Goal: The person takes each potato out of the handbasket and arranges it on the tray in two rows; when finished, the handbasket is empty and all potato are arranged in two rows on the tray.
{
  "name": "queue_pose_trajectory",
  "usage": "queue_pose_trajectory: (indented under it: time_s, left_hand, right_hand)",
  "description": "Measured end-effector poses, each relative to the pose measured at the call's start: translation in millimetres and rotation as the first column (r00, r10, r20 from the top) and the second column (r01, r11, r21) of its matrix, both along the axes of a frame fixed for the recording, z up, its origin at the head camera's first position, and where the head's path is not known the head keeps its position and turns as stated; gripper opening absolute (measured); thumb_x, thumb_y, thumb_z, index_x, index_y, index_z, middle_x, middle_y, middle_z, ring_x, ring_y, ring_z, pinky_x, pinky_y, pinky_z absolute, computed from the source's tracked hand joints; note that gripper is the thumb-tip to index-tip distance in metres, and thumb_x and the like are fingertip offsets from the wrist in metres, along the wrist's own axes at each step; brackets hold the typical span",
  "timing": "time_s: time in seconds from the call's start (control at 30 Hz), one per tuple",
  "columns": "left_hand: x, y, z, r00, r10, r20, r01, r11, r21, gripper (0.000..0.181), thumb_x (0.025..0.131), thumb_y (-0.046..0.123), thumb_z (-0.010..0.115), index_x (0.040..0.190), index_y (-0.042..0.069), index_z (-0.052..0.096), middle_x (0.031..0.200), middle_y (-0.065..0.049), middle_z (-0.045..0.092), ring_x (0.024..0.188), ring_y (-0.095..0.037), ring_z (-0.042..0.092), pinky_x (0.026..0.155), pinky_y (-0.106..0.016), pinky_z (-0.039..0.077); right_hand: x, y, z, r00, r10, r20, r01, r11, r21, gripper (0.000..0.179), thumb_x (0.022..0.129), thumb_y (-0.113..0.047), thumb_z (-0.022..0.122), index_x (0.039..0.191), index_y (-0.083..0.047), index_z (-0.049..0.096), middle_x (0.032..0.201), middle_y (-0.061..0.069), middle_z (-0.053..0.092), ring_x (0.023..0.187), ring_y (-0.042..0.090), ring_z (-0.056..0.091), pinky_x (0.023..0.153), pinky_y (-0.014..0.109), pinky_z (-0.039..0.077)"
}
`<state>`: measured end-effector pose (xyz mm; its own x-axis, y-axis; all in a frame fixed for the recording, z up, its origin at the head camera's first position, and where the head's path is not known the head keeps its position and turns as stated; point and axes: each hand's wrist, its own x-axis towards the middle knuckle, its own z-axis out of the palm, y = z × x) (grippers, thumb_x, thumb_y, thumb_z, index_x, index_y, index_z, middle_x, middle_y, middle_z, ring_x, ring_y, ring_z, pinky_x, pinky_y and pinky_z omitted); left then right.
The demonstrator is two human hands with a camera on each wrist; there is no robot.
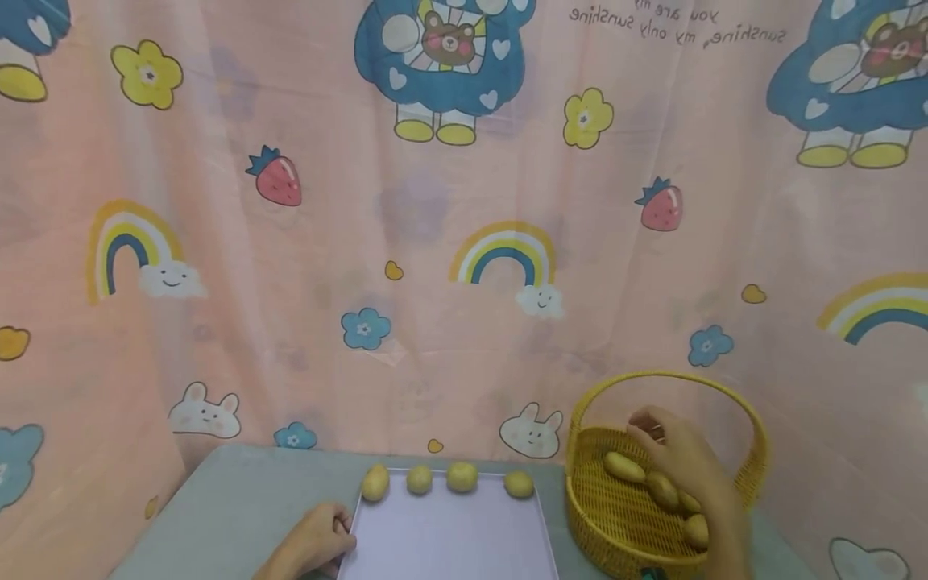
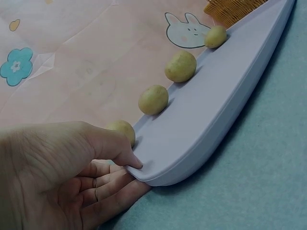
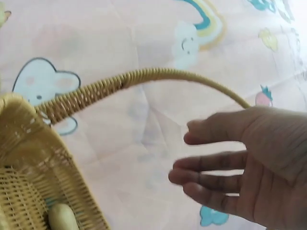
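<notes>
My left hand (image 1: pixel 315 538) pinches the near left edge of a pale lilac tray (image 1: pixel 449 540), thumb on top and fingers beneath, as the left wrist view shows. Several potatoes (image 1: pixel 461 477) stand in a row along the tray's far side, with a wider gap before the rightmost potato (image 1: pixel 519 484). Over the yellow wicker basket (image 1: pixel 576 503), under its arched handle (image 1: pixel 663 374), hovers my right hand (image 1: pixel 681 455). Its fingers are apart from the thumb and hold nothing in the right wrist view. More potatoes (image 1: pixel 625 467) lie inside the basket, partly hidden by the right arm.
A grey-green cloth (image 1: pixel 239 499) covers the table under tray and basket. Behind it hangs a pink printed curtain (image 1: pixel 319 387), close to the table's back edge. A small dark object (image 1: pixel 653 573) shows at the bottom, by the basket's front.
</notes>
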<state>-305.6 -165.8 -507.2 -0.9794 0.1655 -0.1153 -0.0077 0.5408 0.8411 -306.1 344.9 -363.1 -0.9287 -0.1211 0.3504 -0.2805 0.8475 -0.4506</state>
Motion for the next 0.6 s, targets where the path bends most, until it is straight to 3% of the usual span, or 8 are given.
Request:
queue_pose_trajectory:
  time_s: [0.17, 0.37, 0.6]
  left_hand:
    - [0.4, 0.5, 1.3, 1.000, 0.021, -0.001, -0.021, 0.999, -0.024, 0.008, 0.082, 0.002, 0.065, 0.088, 0.002, 0.059, 0.072, -0.002, 0.054, 0.064, -0.015, 0.058, 0.054, -0.030, 0.060]
    - [1.1, 2.4, 1.4, 0.999, 0.038, 0.005, -0.038, 0.998, -0.043, 0.008, 0.083, 0.002, 0.066, 0.087, 0.004, 0.059, 0.071, -0.002, 0.054, 0.064, -0.015, 0.058, 0.054, -0.029, 0.059]
    - [2.4, 1.3, 2.2, 1.000, 0.012, -0.007, -0.013, 1.000, -0.027, 0.008, 0.081, 0.001, 0.065, 0.084, 0.004, 0.058, 0.069, 0.000, 0.051, 0.063, -0.013, 0.055, 0.053, -0.025, 0.055]
  right_hand:
    - [1.6, 23, -0.5, 0.992, -0.076, 0.105, 0.070, 0.996, 0.059, 0.034, 0.106, -0.022, 0.059, 0.121, 0.007, 0.062, 0.110, 0.024, 0.072, 0.096, 0.035, 0.071, 0.078, 0.049, 0.061]
    - [3.9, 38, -5.8, 0.960, -0.151, 0.235, 0.124, 0.984, 0.128, 0.033, 0.101, -0.015, 0.063, 0.114, 0.015, 0.060, 0.102, 0.027, 0.071, 0.090, 0.033, 0.069, 0.072, 0.044, 0.060]
    - [1.1, 49, -21.1, 0.917, -0.232, 0.323, 0.189, 0.969, 0.159, 0.032, 0.099, -0.009, 0.060, 0.118, 0.018, 0.057, 0.116, 0.038, 0.065, 0.108, 0.055, 0.064, 0.084, 0.054, 0.059]
